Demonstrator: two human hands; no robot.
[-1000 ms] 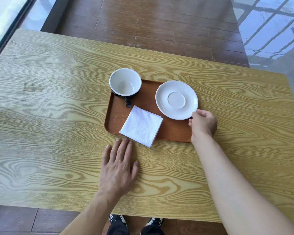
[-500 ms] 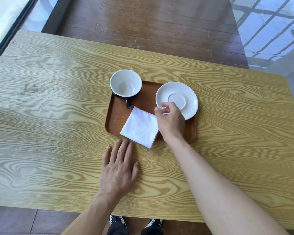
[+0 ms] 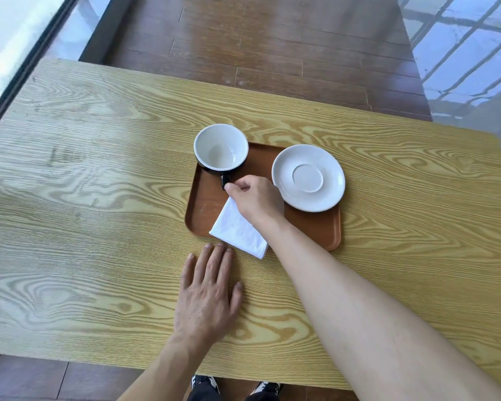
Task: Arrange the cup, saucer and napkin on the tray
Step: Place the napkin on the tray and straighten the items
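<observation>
A brown tray (image 3: 315,227) lies on the wooden table (image 3: 99,198). An empty cup (image 3: 220,149), white inside and black outside, stands in the tray's far left corner with its handle towards me. The white saucer (image 3: 308,178) sits at the tray's far right. A folded white napkin (image 3: 235,230) rests at the near left, one corner hanging over the tray's front rim. My right hand (image 3: 256,199) is above the napkin's far part, fingers curled with their tips pinched on the cup's handle. My left hand (image 3: 207,296) lies flat on the table just in front of the tray.
The table's far edge borders a dark wooden floor (image 3: 272,39). A window frame (image 3: 26,62) runs along the left. My shoes (image 3: 206,383) show under the near edge.
My right hand left the saucer's right rim, crossed over the tray to the left and closed on the cup's handle. My left hand stayed flat on the table.
</observation>
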